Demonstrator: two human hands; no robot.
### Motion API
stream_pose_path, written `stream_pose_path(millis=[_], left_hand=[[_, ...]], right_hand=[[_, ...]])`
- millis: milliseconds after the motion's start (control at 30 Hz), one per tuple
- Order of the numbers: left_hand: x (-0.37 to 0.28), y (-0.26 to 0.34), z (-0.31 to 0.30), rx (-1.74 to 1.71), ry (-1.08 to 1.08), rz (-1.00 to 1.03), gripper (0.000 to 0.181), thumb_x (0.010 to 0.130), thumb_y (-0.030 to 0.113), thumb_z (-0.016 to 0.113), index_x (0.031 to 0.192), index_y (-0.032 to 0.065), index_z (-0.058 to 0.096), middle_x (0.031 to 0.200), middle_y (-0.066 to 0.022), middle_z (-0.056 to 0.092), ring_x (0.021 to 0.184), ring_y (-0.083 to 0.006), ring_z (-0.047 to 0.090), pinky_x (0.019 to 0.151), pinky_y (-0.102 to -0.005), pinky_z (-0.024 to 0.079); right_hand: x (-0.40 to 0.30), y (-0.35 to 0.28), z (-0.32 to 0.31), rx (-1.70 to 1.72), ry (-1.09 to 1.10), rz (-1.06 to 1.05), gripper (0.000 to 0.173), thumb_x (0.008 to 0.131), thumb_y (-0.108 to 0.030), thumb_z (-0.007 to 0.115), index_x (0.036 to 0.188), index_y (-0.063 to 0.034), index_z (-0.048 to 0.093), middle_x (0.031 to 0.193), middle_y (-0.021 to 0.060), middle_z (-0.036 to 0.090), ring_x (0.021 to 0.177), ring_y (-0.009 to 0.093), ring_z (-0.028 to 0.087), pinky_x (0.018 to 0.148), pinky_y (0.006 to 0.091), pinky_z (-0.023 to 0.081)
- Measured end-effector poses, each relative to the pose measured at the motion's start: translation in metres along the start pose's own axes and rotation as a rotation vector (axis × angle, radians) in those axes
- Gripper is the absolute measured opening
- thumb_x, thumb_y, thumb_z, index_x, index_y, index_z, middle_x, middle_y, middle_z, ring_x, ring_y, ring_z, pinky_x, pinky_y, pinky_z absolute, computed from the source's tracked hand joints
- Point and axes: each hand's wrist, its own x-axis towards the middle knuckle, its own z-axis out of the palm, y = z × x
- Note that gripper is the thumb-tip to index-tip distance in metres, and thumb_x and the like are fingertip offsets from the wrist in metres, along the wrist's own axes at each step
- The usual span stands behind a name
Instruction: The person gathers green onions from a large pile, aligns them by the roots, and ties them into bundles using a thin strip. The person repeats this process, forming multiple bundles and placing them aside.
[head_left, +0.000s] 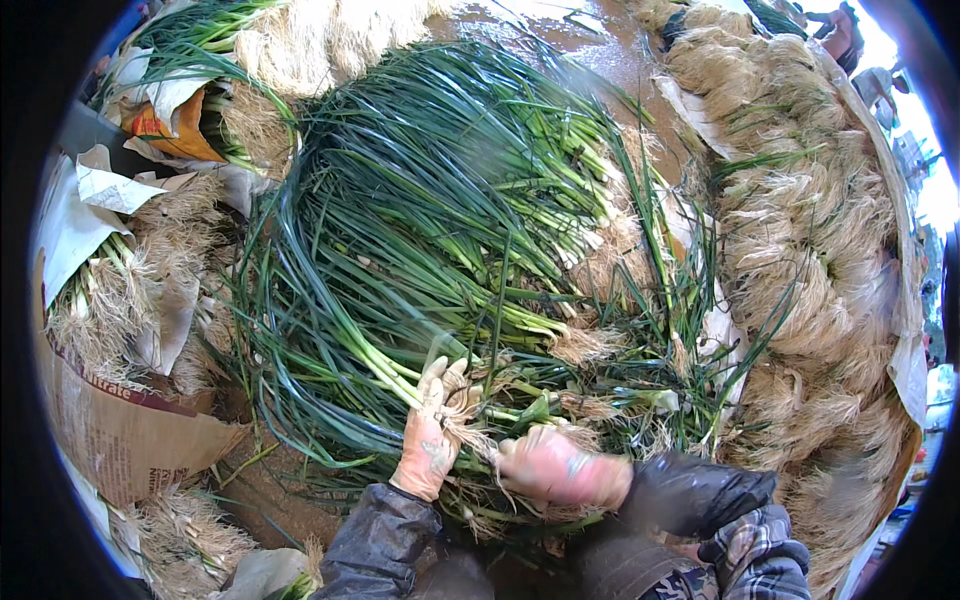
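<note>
A large heap of garlic chives or similar long-leaved green onions (420, 172) lies before me, with roots mostly towards the right. My left hand (435, 427), in a stained light glove, is closed around a few pale stalks just above their roots. Their green leaves curve away to the upper left. To its right, my right hand (562, 465), gloved and blurred, is curled at the tips of the stringy roots. Its fingertips are partly hidden, and whether it pinches roots cannot be told. Loose leaves and stalks (540, 409) lie just beyond both hands.
Rows of bundled onions with pale roots (795, 262) line the right side. More bundles (97, 315) lie at left among paper sacks (112, 427) bearing print. Wet brown ground (277, 487) shows at lower left. Part of a person (836, 34) is at the upper right edge.
</note>
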Motion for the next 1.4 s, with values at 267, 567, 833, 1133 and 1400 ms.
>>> stream_pose_path(millis=[267, 567, 833, 1133, 1400], left_hand=[[-0.007, -0.007, 0.022, 0.036, -0.107, 0.003, 0.036, 0.104, 0.022, 0.044, 0.136, 0.0072, 0.044, 0.128, -0.0192, 0.059, 0.102, -0.0320, 0.065, 0.087, -0.0407, 0.056], [0.011, -0.009, 0.000, -0.068, -0.066, 0.036, 0.039, 0.104, 0.019, 0.040, 0.143, 0.0099, 0.039, 0.138, -0.0177, 0.052, 0.104, -0.0260, 0.063, 0.087, -0.0392, 0.056], [0.012, -0.014, 0.014, 0.012, -0.115, 0.050, 0.037, 0.104, 0.015, 0.043, 0.139, 0.0037, 0.043, 0.132, -0.0188, 0.055, 0.094, -0.0225, 0.065, 0.082, -0.0346, 0.057], [-0.011, -0.010, 0.052, 0.124, -0.206, -0.087, 0.043, 0.103, 0.020, 0.046, 0.145, 0.0094, 0.041, 0.134, -0.0100, 0.058, 0.084, -0.0080, 0.059, 0.071, -0.0264, 0.053], [-0.029, -0.022, 0.039, -0.003, -0.007, -0.187, 0.046, 0.099, 0.009, 0.053, 0.143, 0.0125, 0.041, 0.097, -0.0020, 0.059, 0.083, -0.0129, 0.060, 0.071, -0.0278, 0.053]], right_hand=[[0.042, 0.222, 0.006, -0.035, 0.393, 0.805, 0.041, 0.085, -0.026, 0.069, 0.117, -0.0040, 0.059, 0.081, 0.0079, 0.066, 0.061, 0.021, 0.065, 0.051, 0.0352, 0.052], [0.024, 0.044, 0.019, 0.355, 0.253, 0.199, 0.008, 0.086, -0.019, 0.059, 0.082, -0.0125, 0.062, 0.069, 0.0090, 0.063, 0.062, 0.028, 0.066, 0.054, 0.0430, 0.052], [0.032, 0.201, 0.012, -0.201, 0.044, 0.729, 0.034, 0.079, -0.043, 0.073, 0.084, -0.0093, 0.071, 0.074, 0.0075, 0.069, 0.074, 0.026, 0.069, 0.071, 0.0371, 0.050], [0.040, 0.124, -0.080, 1.400, 0.428, 0.605, 0.035, 0.091, -0.037, 0.068, 0.085, -0.0033, 0.071, 0.069, -0.0028, 0.061, 0.055, 0.007, 0.053, 0.059, 0.0242, 0.044], [0.035, 0.072, -0.044, 1.010, 0.728, 0.520, 0.030, 0.094, -0.030, 0.063, 0.073, -0.0098, 0.066, 0.068, 0.0029, 0.067, 0.055, 0.011, 0.051, 0.056, 0.0290, 0.044]])
